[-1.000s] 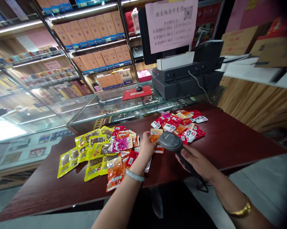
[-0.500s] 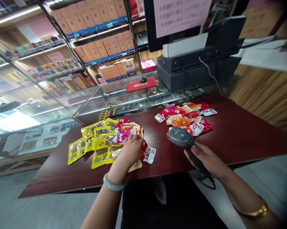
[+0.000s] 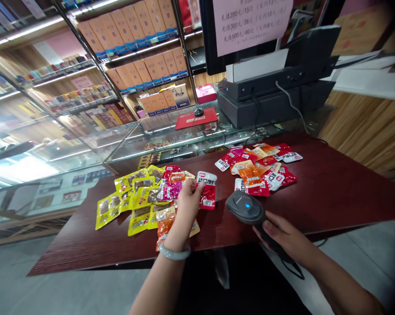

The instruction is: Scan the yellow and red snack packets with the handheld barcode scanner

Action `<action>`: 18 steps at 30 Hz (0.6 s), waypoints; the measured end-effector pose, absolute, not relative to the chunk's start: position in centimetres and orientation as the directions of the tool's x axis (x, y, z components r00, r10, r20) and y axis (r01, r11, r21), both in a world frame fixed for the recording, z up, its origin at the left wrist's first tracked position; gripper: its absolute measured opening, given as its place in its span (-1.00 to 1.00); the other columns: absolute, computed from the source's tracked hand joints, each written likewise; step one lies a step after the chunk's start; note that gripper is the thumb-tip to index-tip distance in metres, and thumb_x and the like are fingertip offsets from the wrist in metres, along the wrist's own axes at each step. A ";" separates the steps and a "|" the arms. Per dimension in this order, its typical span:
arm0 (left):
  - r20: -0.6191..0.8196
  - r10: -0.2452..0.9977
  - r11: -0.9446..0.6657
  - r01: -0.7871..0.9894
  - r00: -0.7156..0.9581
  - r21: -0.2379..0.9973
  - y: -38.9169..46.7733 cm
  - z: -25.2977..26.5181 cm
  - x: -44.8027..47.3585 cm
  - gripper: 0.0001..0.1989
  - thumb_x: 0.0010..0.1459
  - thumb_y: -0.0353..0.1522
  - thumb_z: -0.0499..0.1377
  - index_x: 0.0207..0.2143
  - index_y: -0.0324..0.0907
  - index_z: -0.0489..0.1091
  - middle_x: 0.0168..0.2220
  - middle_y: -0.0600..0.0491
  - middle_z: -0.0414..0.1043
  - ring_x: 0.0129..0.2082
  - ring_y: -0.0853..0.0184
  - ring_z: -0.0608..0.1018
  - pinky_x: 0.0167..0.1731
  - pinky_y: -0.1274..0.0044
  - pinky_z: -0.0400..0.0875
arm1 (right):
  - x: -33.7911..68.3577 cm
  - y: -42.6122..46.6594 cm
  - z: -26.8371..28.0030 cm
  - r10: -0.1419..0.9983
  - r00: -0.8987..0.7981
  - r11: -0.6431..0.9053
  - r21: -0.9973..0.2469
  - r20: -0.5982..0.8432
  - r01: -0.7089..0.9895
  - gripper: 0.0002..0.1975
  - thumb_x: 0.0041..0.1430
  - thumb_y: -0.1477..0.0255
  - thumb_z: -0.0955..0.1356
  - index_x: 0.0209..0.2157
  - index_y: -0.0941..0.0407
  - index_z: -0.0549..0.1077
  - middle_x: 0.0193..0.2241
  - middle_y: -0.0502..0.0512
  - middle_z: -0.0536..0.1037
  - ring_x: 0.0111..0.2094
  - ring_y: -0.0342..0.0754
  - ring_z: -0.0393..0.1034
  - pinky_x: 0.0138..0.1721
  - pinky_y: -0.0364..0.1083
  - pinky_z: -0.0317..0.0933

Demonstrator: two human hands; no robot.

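My left hand (image 3: 190, 199) pinches the edge of a red and white snack packet (image 3: 208, 192) at the right side of the left pile. Beneath and beside that hand lie yellow snack packets (image 3: 139, 199), a magenta packet (image 3: 170, 191) and an orange packet (image 3: 165, 221). My right hand (image 3: 278, 229) is wrapped around the handle of a black barcode scanner (image 3: 245, 208), whose head shows a blue light and points left. A second pile of red and orange packets (image 3: 249, 172) lies beyond the scanner.
The dark red wooden table (image 3: 332, 183) carries both piles. Behind it stand a glass display counter (image 3: 184, 142), a red mat (image 3: 196, 118) with a black mouse (image 3: 198, 112), a cash drawer (image 3: 273, 103) and a monitor with a pink sign (image 3: 250, 26). Shelves of boxes (image 3: 128, 30) rise at the back.
My left hand has moved slightly right, and the red and white packet now stands out with its white end turned away from me. The scanner has dropped a little nearer to me.
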State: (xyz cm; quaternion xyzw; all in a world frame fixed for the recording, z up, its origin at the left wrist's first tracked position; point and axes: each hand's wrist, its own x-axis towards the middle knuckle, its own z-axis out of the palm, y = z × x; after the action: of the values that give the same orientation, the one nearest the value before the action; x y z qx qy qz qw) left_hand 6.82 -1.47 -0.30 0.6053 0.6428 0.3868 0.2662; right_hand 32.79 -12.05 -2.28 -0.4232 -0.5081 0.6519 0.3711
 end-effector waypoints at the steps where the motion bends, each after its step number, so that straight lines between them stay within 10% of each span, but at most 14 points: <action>1: 0.136 0.979 -0.054 0.451 -0.151 0.891 -1.0 -0.6 7.5 -0.71 0.23 -0.10 0.10 -0.34 -0.12 0.31 -0.49 0.15 0.37 -0.50 0.40 0.41 -0.45 0.60 0.23 | 32.7 -12.1 -2.2 0.914 -0.374 -0.187 -0.981 -0.155 -0.051 -0.58 0.28 0.00 0.28 -0.21 0.10 0.36 -0.48 -0.02 0.35 -0.56 -0.17 0.17 -0.56 -0.18 0.07; 12: 0.193 0.960 -0.176 0.102 -0.202 0.979 0.8 -0.9 12.3 -0.57 0.17 0.01 0.14 -0.47 -0.16 0.25 -0.56 0.23 0.13 -0.55 0.49 0.19 -0.53 0.65 0.11 | 33.0 -12.9 -1.4 0.932 -0.356 -0.118 -0.987 -0.072 -0.108 -0.59 0.32 0.05 0.26 -0.34 0.12 0.36 -0.51 -0.05 0.31 -0.56 -0.19 0.17 -0.55 -0.19 0.06; 18: 0.046 0.998 -0.049 -0.084 -0.037 0.995 3.0 -0.8 16.6 -0.57 0.23 0.01 0.07 -0.28 -0.19 0.35 -0.42 0.12 0.39 -0.44 0.44 0.41 -0.41 0.61 0.31 | 33.3 -13.3 -1.5 0.938 -0.249 -0.281 -0.950 -0.241 -0.139 -0.51 0.17 -0.05 0.35 -0.24 0.13 0.42 -0.50 -0.02 0.37 -0.55 -0.17 0.20 -0.54 -0.18 0.13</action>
State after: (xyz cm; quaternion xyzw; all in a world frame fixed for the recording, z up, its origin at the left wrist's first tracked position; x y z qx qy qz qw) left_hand 16.58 2.99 -0.80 0.4815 0.4748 0.5411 0.4999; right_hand 33.31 -13.26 -1.49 -0.4560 -0.4381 0.6576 0.4096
